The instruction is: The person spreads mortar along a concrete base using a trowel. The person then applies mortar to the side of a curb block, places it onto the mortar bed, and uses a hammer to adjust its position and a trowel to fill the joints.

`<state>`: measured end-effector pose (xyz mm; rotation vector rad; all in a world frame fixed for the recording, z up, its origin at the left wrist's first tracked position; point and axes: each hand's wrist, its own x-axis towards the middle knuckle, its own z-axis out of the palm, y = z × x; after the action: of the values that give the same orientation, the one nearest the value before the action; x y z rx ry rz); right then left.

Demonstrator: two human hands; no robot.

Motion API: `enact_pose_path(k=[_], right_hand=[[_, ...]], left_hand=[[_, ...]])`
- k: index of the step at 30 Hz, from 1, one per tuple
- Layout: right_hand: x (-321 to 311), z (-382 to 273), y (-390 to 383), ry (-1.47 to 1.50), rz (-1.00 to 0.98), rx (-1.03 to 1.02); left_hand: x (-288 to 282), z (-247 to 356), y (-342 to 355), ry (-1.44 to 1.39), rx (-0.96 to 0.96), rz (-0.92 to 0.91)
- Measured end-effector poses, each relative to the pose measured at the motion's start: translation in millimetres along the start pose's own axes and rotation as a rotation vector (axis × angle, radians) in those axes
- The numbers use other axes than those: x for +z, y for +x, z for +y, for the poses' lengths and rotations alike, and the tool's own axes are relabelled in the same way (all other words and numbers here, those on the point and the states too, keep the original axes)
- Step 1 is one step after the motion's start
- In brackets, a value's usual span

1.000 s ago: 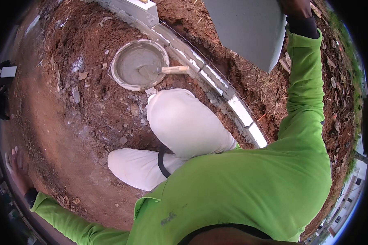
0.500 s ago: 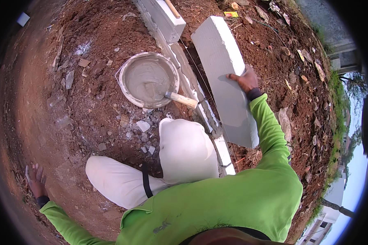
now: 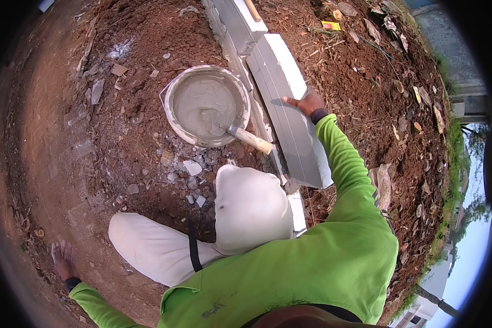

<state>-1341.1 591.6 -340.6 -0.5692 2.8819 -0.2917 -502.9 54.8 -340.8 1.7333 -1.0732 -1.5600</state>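
My right hand [image 3: 307,102] grips the long top edge of a pale grey lightweight concrete block [image 3: 284,87], thumb on its near face and fingers over the far side. The block leans along the wall line, its far end beside a laid block [image 3: 238,24]. Its lower edge is at the mortar-smeared course [image 3: 263,123]; whether it rests fully there I cannot tell. A thin string [image 3: 310,205] runs along the block's face. Out to the left, my left hand [image 3: 65,259] is held empty above the dirt, fingers spread.
A bucket [image 3: 168,104] of wet grey mortar [image 3: 199,101] stands left of the wall, a wooden-handled tool [image 3: 251,140] leaning in it. Another wooden handle [image 3: 252,10] lies on the laid block. Rubble [image 3: 192,167] lies before my knees; dry leaves [image 3: 373,31] litter the right side.
My right hand has brought the block leftward onto the wall line, closer to the laid block. The string now crosses in front of its face. My left hand has shifted slightly down and right.
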Motion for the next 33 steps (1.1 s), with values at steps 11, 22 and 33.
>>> enact_pose_path(k=[11,22,33], right_hand=[[21,-19,17,-0.027,-0.031,0.016],[56,14,47,-0.025,-0.002,-0.059],[28,-13,18,0.196,0.039,-0.231]], left_hand=[[-32,-41,-34,-0.025,-0.083,0.083],[-2,-27,-47,0.053,-0.099,0.051],[76,-31,-36,0.154,-0.141,-0.068]])
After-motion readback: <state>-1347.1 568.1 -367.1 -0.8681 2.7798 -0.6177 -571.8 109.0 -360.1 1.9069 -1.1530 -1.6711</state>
